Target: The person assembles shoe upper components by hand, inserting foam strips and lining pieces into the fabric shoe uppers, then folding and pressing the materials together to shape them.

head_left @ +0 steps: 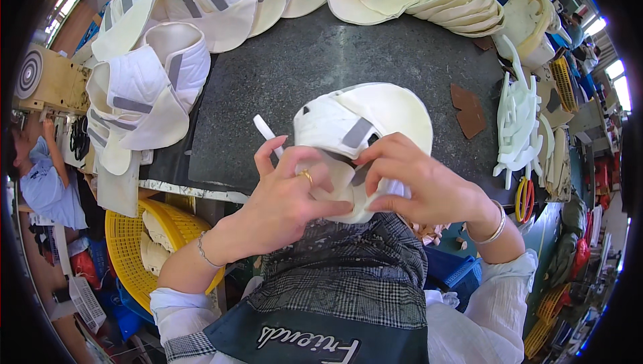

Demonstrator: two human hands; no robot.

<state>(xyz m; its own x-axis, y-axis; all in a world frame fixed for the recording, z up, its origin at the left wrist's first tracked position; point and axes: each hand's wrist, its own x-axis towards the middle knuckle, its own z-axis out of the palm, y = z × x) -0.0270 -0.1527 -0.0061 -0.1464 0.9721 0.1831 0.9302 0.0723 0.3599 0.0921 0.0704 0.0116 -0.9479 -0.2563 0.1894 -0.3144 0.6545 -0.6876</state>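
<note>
A white padded piece, shaped like a cap with a broad cream brim (pixel 408 113) and a grey strip on its side, sits at the table's front edge against my apron. My left hand (pixel 288 193) has its fingers bent, thumb pressed on the near rim of the piece. A slim white stick (pixel 268 133) pokes up between those fingers; its lower end is hidden. On the piece's right side my right hand (pixel 422 180) pinches the rim between curled fingers and thumb. The inside of the piece is partly covered by both hands.
Similar white padded pieces (pixel 144 96) stand along the left and back of the dark table (pixel 261 89). Nested cream shells (pixel 462 6) line the back right. Brown scrap (pixel 467 111), pale green moulded parts (pixel 517 119) and red-and-yellow handles (pixel 524 200) lie rightward. A yellow basket (pixel 124 250) stands lower left; a person (pixel 47 176) sits far left.
</note>
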